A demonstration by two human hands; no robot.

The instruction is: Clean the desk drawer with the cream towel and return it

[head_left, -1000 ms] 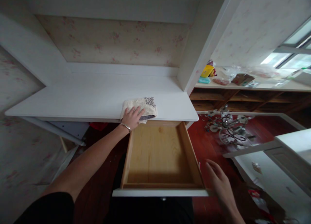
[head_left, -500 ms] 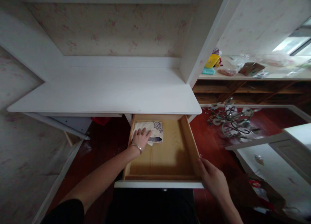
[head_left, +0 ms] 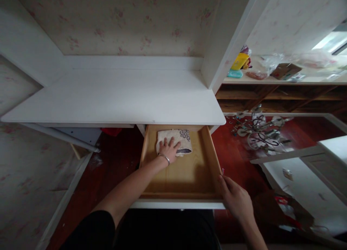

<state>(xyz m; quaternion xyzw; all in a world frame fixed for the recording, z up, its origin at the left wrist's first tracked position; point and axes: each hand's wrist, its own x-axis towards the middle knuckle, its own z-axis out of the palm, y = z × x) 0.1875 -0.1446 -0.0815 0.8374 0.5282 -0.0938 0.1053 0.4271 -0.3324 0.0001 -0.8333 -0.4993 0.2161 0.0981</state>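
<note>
Fingers of the bare right hand (head_left: 238, 197) are clasping the side wall, near the front corner, of a rectangular pale-wood drawer (head_left: 187, 176) with a white front, which is standing pulled out. Farther in, the bare left hand (head_left: 170, 150), wearing a silver-coloured bangle (head_left: 164, 157), is lying with fingers spread, pressing on a folded cream cloth (head_left: 175, 134) with a grey ornamental pattern rather than clenching it. The cloth is resting on the drawer's bottom toward the back; a second ago it was lying on the smooth white counter (head_left: 130, 98), and since then it has been going rightward inside, so the drawer's interior is apparently getting the attention now. Beyond the counter, floral wallpaper (head_left: 130, 29) is showing. Rightward, a many-armed metal chandelier (head_left: 260, 134) is lying on the glossy red floor (head_left: 235, 156). Farthest off, a small brown box (head_left: 286, 71) is sitting on a long wooden shelf unit (head_left: 300, 97); no lettering is showing legibly anywhere.
</note>
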